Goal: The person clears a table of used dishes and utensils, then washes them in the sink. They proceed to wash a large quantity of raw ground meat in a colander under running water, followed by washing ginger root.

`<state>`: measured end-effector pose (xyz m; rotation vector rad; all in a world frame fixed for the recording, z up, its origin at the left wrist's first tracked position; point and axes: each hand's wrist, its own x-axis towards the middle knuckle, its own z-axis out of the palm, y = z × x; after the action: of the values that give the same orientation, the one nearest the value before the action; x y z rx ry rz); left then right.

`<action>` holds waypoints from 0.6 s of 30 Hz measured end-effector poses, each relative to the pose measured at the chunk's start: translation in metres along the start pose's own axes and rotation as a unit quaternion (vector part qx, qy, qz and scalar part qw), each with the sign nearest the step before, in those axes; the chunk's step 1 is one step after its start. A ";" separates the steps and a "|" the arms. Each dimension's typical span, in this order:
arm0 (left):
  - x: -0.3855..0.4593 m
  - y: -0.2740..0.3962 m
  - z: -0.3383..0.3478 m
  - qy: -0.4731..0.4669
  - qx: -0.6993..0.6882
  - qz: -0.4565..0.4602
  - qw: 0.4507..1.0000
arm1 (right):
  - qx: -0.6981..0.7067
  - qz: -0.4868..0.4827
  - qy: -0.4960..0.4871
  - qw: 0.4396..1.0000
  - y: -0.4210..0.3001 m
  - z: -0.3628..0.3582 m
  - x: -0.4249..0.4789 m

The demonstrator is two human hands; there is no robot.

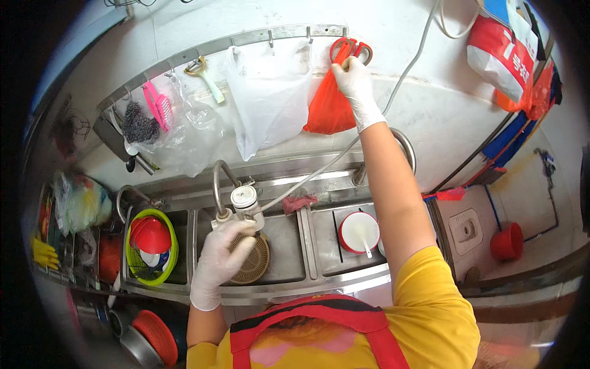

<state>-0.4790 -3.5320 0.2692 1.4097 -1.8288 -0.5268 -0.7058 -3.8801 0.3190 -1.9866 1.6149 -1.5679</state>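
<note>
My gloved right hand is raised to the wall rack and pinches the top of a red plastic bag. Behind its fingers hang red-handled scissors. A white plastic bag hangs to the left of the red one. Low over the sink, my gloved left hand has its thumb and fingers apart, beside a white water filter on the faucet; whether it touches anything is unclear. Partly behind that hand, a round brown strainer basket lies in the middle basin.
Metal faucets rise behind the basins. A green basin with red items stands at left, a red-rimmed white bowl at right. A grey hose crosses from the filter up the wall. A peeler and pink brush hang left.
</note>
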 end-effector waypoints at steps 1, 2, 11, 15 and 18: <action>0.005 0.015 0.003 -0.029 0.006 0.040 0.999 | 0.027 -0.004 0.007 1.000 0.003 -0.002 0.004; 0.003 0.019 0.009 -0.041 0.006 0.047 0.998 | 0.054 -0.007 0.015 0.998 0.009 -0.006 0.009; 0.042 0.036 0.018 -0.055 -0.045 0.096 0.993 | 0.387 -0.089 -0.004 0.918 -0.046 -0.079 0.023; 0.092 0.055 0.030 0.056 -0.116 0.104 0.986 | 0.465 -0.075 -0.082 0.878 -0.099 -0.116 -0.029; 0.123 0.059 0.025 0.115 -0.155 0.165 0.967 | 0.518 -0.115 -0.124 0.839 -0.126 -0.127 -0.074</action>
<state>-0.5489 -3.6328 0.3332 0.8931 -1.6635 -0.4346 -0.7141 -3.7108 0.4124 -1.6241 0.2418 -1.6155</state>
